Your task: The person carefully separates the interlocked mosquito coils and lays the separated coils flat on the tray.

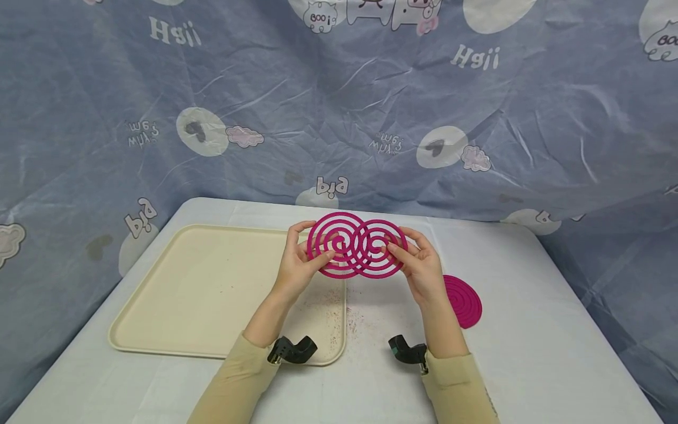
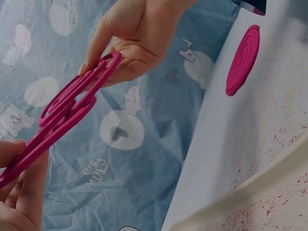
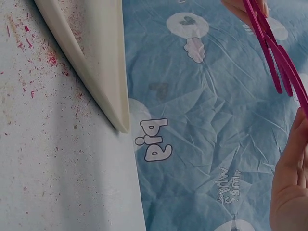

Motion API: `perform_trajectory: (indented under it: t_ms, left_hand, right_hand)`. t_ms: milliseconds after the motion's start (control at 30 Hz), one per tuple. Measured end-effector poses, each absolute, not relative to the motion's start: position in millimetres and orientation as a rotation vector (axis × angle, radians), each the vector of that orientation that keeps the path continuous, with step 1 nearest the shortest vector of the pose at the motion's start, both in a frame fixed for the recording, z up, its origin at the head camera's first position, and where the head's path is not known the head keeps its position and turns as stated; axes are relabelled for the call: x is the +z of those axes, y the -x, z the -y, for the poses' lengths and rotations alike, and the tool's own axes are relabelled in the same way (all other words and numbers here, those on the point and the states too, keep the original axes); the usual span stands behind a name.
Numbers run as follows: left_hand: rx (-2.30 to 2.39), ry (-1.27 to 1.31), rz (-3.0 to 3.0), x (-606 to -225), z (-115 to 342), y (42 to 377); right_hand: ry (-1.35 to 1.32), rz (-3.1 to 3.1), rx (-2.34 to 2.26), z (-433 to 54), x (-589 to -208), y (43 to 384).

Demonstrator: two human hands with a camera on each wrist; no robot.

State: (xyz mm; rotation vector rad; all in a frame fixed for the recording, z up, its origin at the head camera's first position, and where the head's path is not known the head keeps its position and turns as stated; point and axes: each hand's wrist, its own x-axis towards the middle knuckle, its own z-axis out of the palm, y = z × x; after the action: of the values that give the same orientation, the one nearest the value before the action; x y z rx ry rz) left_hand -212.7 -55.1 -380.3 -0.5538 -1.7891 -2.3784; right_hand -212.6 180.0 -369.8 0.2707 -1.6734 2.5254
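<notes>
Magenta coils, overlapped, stretch side to side by the right edge of the tray; your left hand pinches the trayward end; your right hand pinches the far one.

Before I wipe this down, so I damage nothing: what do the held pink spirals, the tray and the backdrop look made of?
Pink spirals: perhaps pressed powder, matte; reddish crumbs lie nearby, source unseen.
Tray: probably moulded plastic, smooth and satin-looking, with rounded corners.
Backdrop: likely thin printed fabric, faintly shiny; its creases catch light, so a plastic film is possible.
</notes>
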Motion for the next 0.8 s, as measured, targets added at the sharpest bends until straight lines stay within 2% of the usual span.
perform_trajectory:
  t_ms: [467, 800]
  left_hand:
    - [-2.416, 0.614, 1.939, -380.7, 56.6, 213.0]
    - [-2.391, 0.627, 1.948, -381.6, 57.0, 214.2]
  right_hand:
    - [-0.343, 1.83, 2.407, -183.4, -372.3, 211.4]
    - [-0.221, 1.699, 2.547, -180.3, -371.3, 213.2]
